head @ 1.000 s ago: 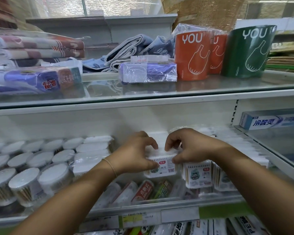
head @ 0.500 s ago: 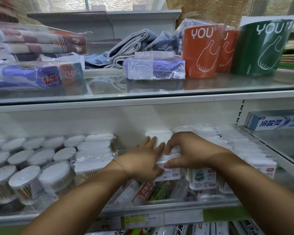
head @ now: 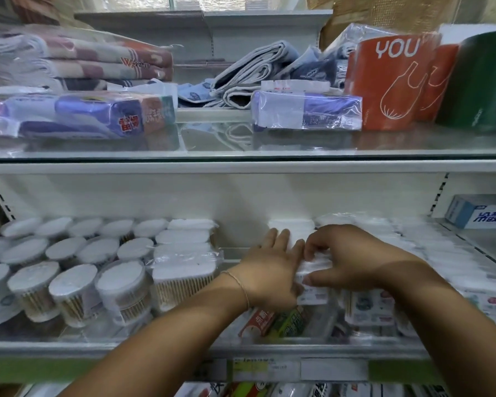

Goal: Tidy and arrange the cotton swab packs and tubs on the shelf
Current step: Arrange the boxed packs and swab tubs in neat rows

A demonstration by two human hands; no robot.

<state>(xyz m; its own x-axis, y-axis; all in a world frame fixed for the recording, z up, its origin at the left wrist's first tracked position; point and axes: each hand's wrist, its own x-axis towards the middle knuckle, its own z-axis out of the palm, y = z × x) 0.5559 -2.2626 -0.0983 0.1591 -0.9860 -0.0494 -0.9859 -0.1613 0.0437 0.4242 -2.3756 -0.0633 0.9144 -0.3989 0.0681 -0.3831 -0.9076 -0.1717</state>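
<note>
On the lower glass shelf (head: 184,343), a row of white rectangular cotton swab packs (head: 312,290) runs back from the middle. My left hand (head: 267,270) lies flat with straight fingers against the left side of that row. My right hand (head: 347,259) curls over the top of the front pack, thumb on its face and fingers on its top. More swab packs (head: 441,262) fill the rows to the right. Round swab tubs (head: 75,290) with white lids stand at the left, with wrapped rectangular swab boxes (head: 184,270) beside them.
Small red and green packets (head: 278,322) lie at the shelf front under my hands. A toothpaste box (head: 481,213) sits on a side shelf at right. The upper shelf holds towels (head: 98,64), wrapped packs (head: 307,113) and orange and green rolls (head: 390,81).
My left hand went from gripping the front pack to lying flat along the row's left side. Both hands and the pack have moved back into the row. The camera moved closer.
</note>
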